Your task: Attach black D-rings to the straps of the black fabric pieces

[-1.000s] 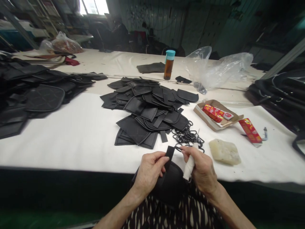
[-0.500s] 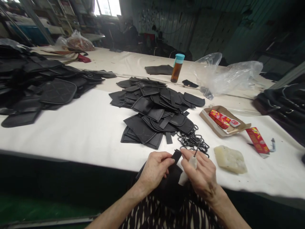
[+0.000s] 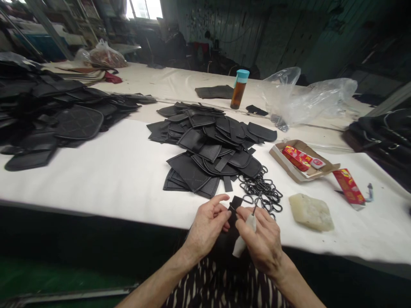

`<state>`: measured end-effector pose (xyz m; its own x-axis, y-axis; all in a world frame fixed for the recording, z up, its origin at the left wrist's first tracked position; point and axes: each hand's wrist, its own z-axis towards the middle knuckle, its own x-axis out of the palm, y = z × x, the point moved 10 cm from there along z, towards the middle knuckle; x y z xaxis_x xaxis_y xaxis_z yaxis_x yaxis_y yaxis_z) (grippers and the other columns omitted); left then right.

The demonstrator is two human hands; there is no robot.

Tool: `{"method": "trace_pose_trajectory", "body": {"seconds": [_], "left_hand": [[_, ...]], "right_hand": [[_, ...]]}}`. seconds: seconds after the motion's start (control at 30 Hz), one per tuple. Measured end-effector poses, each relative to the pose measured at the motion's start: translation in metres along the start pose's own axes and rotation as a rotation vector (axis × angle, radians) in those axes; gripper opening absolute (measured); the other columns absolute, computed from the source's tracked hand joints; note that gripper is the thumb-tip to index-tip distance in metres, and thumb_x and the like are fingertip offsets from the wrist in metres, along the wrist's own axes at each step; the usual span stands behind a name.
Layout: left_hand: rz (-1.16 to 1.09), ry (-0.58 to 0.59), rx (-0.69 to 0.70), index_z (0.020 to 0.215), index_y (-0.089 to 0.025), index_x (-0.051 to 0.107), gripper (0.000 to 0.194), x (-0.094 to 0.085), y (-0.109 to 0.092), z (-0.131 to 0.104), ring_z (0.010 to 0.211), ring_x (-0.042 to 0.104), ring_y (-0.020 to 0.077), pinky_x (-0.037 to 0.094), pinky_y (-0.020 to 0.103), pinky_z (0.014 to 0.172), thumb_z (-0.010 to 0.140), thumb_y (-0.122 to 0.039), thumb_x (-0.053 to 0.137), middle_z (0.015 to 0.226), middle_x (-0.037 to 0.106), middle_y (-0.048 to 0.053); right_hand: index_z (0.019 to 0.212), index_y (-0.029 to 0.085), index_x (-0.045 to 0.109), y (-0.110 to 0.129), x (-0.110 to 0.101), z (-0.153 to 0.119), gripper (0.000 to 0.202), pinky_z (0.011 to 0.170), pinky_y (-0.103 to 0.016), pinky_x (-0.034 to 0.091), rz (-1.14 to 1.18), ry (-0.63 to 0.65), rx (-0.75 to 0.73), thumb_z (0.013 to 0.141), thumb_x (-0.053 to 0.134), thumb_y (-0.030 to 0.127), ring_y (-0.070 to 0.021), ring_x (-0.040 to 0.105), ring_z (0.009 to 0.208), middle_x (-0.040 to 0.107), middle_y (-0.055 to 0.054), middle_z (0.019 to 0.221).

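Observation:
A black strap sticks up from a black leather-like piece on my lap, with a thin dark metal ring across it. My left hand pinches the strap's left side between thumb and curled fingers, index finger raised. Wrapped in my right hand is an awl-like tool with a pale wrapped handle, its thin dark shaft pointing up and away. The fingertips of that hand also meet the strap's right side near the ring. Just beyond lies a heap of black metal rings.
Stitched black pieces are piled ahead, with a larger pile at left. To the right are a yellowish block, a cardboard tray with red boxes, and another red box. Farther back stand a bottle and clear plastic bags.
My right hand has moved left and slightly down with the tool, closer to my left hand. The ring now shows across the strap, and my left index finger has lifted off it.

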<state>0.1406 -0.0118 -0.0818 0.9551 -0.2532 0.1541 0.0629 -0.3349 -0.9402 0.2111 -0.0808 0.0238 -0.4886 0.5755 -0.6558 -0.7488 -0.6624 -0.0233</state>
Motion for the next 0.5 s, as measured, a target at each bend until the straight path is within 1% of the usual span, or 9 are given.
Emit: {"method": "trace_pose_trajectory", "body": {"seconds": [0.07,0.13,0.27,0.37,0.47,0.5], "left_hand": [[-0.004,-0.011,-0.009,0.109,-0.012,0.059,0.037,-0.001,-0.001,-0.001,0.055,0.052,0.0107,0.047,0.025,0.058,0.073,-0.023,0.059,0.065,0.057,-0.003],[0.007,-0.023,-0.011,0.106,-0.011,0.062,0.035,-0.002,-0.002,-0.002,0.054,0.051,0.0104,0.046,0.024,0.058,0.073,-0.023,0.059,0.062,0.056,-0.003],[0.014,-0.023,0.027,0.110,-0.012,0.062,0.038,-0.001,-0.007,-0.003,0.052,0.050,0.0098,0.045,0.023,0.057,0.074,-0.023,0.059,0.058,0.054,-0.004],[0.004,-0.012,0.034,0.113,-0.012,0.061,0.041,-0.001,-0.007,-0.004,0.053,0.050,0.0094,0.045,0.022,0.057,0.074,-0.023,0.060,0.060,0.055,-0.004],[-0.012,0.000,0.035,0.109,-0.011,0.062,0.038,0.000,-0.008,-0.004,0.054,0.050,0.0094,0.045,0.022,0.058,0.073,-0.023,0.060,0.062,0.056,-0.004],[-0.007,-0.003,0.034,0.107,-0.011,0.063,0.036,0.000,-0.008,-0.004,0.054,0.050,0.0094,0.045,0.022,0.058,0.073,-0.023,0.060,0.061,0.056,-0.004]], "right_hand": [[0.088,0.014,0.053,-0.005,0.002,-0.004,0.014,0.060,-0.035,0.047,0.060,-0.007,0.064,0.086,0.046,0.002,-0.0214,0.058,0.071,0.066,-0.017,0.081],[0.089,0.014,0.054,-0.012,0.003,-0.009,0.015,0.060,-0.035,0.047,0.102,-0.014,0.136,0.086,0.046,0.002,-0.0211,0.057,0.071,0.066,-0.016,0.084],[0.091,0.015,0.053,-0.020,0.004,-0.016,0.015,0.058,-0.032,0.047,0.129,-0.018,0.230,0.086,0.048,0.003,-0.0201,0.057,0.070,0.064,-0.012,0.080],[0.091,0.016,0.053,-0.018,0.003,-0.013,0.014,0.060,-0.032,0.047,0.133,-0.015,0.223,0.086,0.048,0.004,-0.0198,0.058,0.071,0.065,-0.011,0.080],[0.089,0.016,0.054,-0.010,0.004,-0.008,0.016,0.061,-0.034,0.047,0.102,0.017,0.139,0.088,0.044,0.005,-0.0196,0.058,0.068,0.066,-0.013,0.083],[0.089,0.016,0.054,-0.009,0.005,-0.007,0.017,0.061,-0.034,0.047,0.099,0.024,0.132,0.088,0.042,0.005,-0.0198,0.058,0.069,0.066,-0.014,0.084]]}}
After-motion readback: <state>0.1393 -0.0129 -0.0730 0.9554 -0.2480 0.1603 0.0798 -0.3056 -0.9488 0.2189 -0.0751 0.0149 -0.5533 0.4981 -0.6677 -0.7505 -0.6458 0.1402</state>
